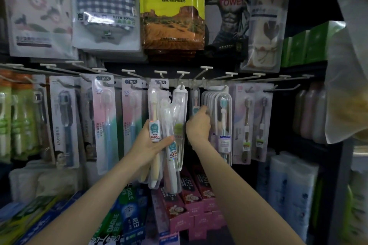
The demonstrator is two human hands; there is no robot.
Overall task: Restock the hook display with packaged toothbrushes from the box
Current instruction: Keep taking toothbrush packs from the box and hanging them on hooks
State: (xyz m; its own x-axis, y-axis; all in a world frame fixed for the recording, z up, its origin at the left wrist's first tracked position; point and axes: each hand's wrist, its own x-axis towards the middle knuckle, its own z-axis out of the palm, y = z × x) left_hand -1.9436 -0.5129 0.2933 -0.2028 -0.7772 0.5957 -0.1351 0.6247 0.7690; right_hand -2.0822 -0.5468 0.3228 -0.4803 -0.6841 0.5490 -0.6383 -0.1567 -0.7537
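The packaged toothbrushes [159,141] sit bunched in the left hand [151,145], gripped mid-length just below the hooks [180,85]. They look light, stiff and slippery, best pinched near the hang-hole. The right hand [198,125] curls among hanging packs [217,105].

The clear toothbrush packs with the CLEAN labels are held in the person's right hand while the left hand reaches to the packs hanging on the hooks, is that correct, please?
Not quite: the hands are swapped. The head view shows the left hand gripping the clear toothbrush packs with the CLEAN labels, while the right hand reaches to the hanging packs on the hooks.
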